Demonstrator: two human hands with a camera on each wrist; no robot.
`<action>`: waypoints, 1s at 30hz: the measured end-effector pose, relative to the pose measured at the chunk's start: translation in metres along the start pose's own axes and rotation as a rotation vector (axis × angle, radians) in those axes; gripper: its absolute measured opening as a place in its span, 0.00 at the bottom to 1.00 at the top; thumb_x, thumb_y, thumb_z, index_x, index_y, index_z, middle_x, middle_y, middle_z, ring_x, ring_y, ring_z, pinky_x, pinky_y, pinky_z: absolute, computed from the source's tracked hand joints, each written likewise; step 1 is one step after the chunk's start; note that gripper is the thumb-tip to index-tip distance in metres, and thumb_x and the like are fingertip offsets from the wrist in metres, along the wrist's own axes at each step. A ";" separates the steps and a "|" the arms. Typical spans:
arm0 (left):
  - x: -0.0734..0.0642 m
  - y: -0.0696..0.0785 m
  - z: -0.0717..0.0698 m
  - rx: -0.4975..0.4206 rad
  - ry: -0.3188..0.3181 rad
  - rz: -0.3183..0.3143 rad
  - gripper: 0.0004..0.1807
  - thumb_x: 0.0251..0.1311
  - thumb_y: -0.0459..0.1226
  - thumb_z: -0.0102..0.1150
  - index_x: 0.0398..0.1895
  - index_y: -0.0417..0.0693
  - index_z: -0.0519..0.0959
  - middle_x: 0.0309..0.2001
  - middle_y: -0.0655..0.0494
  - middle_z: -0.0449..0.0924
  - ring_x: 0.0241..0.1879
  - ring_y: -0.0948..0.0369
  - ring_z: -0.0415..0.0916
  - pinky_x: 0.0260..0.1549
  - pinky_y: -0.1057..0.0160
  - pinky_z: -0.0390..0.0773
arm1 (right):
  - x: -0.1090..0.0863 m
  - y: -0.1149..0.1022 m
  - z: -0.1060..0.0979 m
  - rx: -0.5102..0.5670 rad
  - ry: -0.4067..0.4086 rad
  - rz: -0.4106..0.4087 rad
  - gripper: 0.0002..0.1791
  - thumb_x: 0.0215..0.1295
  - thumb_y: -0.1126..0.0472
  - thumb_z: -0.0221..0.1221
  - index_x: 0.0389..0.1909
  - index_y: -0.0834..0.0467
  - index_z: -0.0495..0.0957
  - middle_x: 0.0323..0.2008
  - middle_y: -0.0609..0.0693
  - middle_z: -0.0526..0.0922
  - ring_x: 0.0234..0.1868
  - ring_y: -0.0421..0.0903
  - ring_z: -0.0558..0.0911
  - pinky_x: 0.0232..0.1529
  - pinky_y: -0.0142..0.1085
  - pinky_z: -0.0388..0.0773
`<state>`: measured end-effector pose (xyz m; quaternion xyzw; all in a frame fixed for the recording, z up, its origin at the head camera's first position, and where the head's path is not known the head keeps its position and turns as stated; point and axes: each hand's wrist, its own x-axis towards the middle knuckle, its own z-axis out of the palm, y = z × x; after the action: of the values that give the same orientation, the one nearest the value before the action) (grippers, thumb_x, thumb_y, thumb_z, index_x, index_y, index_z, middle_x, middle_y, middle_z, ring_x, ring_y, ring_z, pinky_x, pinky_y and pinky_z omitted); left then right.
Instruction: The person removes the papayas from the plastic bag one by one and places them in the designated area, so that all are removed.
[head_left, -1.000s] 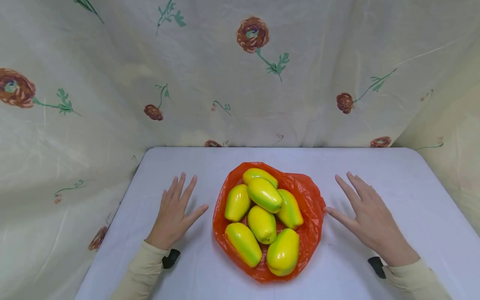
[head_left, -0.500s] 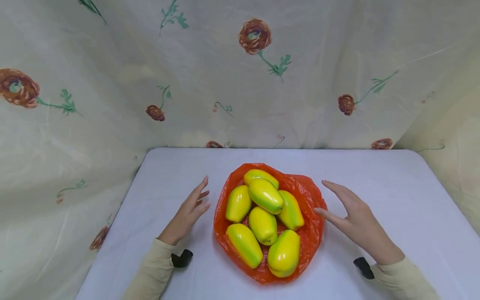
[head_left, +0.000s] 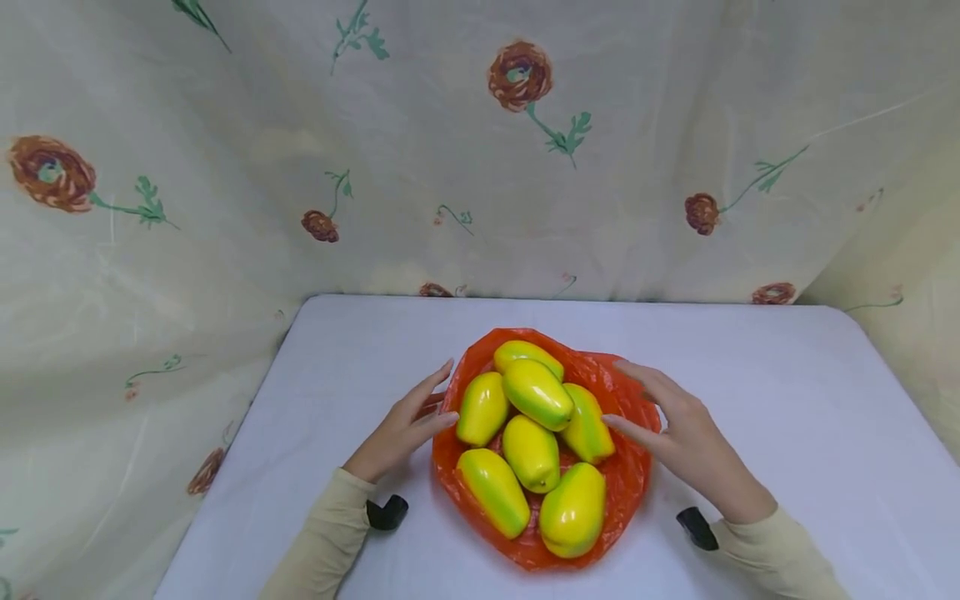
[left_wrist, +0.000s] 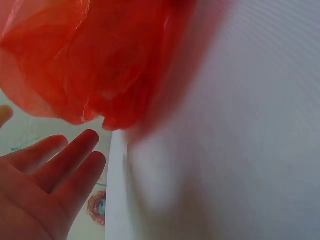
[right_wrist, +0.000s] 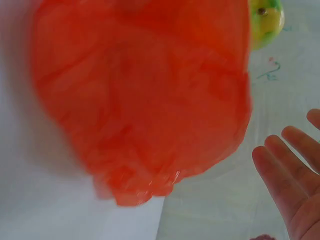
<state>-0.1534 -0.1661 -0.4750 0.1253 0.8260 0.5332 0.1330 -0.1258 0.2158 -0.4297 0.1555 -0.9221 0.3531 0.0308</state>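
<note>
In the head view, I see that the left hand [head_left: 397, 437] and the right hand [head_left: 690, 442] have come inward and now flank the red bag [head_left: 628, 475], which sits open on the table [head_left: 360, 350]. The seven yellow-green fruits [head_left: 531, 454] inside look undisturbed. Both hands keep their fingers [head_left: 429, 385] extended, thumbs parted widely, gripping nothing. Each thumb tip overlaps the bag from here; I can't tell whether either touches. With the bag bracketed, I judge the approach nearly done and the hold not yet taken.

In the left wrist view, I find straight, spread fingers, apart from the bag's blurred folds.

In the right wrist view, the fingers also lie straight beside the bag, visibly clear of it, and one fruit shows past its edge.
</note>
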 end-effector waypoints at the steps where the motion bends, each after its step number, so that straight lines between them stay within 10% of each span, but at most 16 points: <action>1: 0.001 0.000 0.001 -0.001 -0.010 0.003 0.39 0.71 0.52 0.59 0.79 0.84 0.54 0.81 0.68 0.56 0.77 0.50 0.63 0.72 0.38 0.69 | 0.001 -0.001 0.001 0.008 -0.002 -0.006 0.41 0.66 0.47 0.69 0.77 0.46 0.65 0.74 0.53 0.71 0.67 0.58 0.76 0.58 0.61 0.82; 30: 0.006 -0.015 0.010 0.023 -0.069 -0.058 0.45 0.63 0.55 0.68 0.81 0.77 0.55 0.82 0.60 0.56 0.76 0.52 0.63 0.71 0.45 0.73 | 0.026 -0.024 0.040 0.139 -0.072 -0.118 0.39 0.62 0.48 0.73 0.73 0.48 0.71 0.72 0.47 0.74 0.69 0.51 0.75 0.66 0.54 0.80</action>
<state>-0.1560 -0.1613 -0.4934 0.1212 0.8303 0.5148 0.1756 -0.1411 0.1654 -0.4402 0.2240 -0.8851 0.4079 0.0077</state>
